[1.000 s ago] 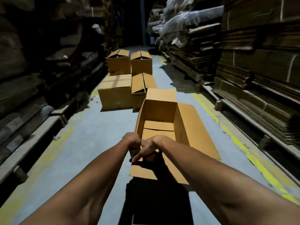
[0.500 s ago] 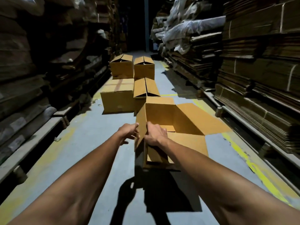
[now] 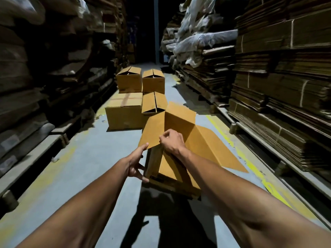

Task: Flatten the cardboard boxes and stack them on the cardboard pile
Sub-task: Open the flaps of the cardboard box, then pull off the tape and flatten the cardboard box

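Observation:
An opened brown cardboard box (image 3: 180, 126) is tilted above the grey floor in front of me, flaps spread. My left hand (image 3: 136, 162) holds its left near corner, thumb on the edge of the left flap and fingers under the side wall. My right hand (image 3: 171, 142) pinches the near edge of that flap at the box's rim. Beyond it on the floor stand several more boxes: a taped one (image 3: 123, 111), one with raised flaps (image 3: 154, 104), and two behind (image 3: 129, 79) (image 3: 154, 81).
Tall stacks of flattened cardboard (image 3: 279, 72) line the right side on pallets, and darker stacks (image 3: 44, 68) line the left. A yellow floor line (image 3: 247, 158) runs along the right. The aisle (image 3: 86, 167) between them is narrow, with my shadow near my feet.
The box has been lifted and turned, its left flap now folded outward. My left hand shifted down to the box's near corner, and my right hand rose to the flap edge.

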The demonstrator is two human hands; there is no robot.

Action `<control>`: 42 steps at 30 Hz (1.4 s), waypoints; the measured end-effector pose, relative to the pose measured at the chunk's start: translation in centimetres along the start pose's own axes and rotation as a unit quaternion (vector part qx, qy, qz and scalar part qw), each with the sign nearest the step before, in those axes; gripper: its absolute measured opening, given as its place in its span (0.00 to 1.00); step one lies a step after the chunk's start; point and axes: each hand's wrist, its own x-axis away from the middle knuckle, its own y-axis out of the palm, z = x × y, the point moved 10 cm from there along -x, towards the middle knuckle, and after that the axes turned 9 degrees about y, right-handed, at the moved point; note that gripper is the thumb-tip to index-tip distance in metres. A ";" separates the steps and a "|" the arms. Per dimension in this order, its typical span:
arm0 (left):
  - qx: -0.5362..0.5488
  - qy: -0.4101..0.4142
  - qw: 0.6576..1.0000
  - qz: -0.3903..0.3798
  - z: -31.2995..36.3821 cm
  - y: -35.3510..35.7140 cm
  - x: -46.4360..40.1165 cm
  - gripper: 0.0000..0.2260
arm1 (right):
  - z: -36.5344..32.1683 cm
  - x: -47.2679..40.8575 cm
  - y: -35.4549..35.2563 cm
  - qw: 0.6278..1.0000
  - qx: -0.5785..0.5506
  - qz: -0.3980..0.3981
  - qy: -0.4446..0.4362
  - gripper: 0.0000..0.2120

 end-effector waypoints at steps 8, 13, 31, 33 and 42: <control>-0.021 -0.012 1.000 0.001 -2.5 1.6 -0.2 0.44 | 2.7 -0.8 2.0 0.975 0.075 -0.088 0.190 0.10; -0.016 0.047 0.994 0.094 -0.4 -0.3 0.5 0.30 | 1.4 -2.0 0.6 0.984 0.000 -0.043 0.172 0.05; -0.464 0.476 0.638 0.388 20.1 3.7 11.0 0.40 | 6.4 -2.1 -3.1 0.865 -0.467 -0.060 0.172 0.18; -0.481 0.456 0.663 0.348 18.5 6.0 9.0 0.41 | 9.4 -1.8 -3.7 0.871 -0.448 -0.047 0.196 0.17; -0.459 0.364 0.792 0.170 6.9 13.5 -0.2 0.45 | 19.0 0.7 -5.6 0.901 -0.275 -0.075 0.328 0.15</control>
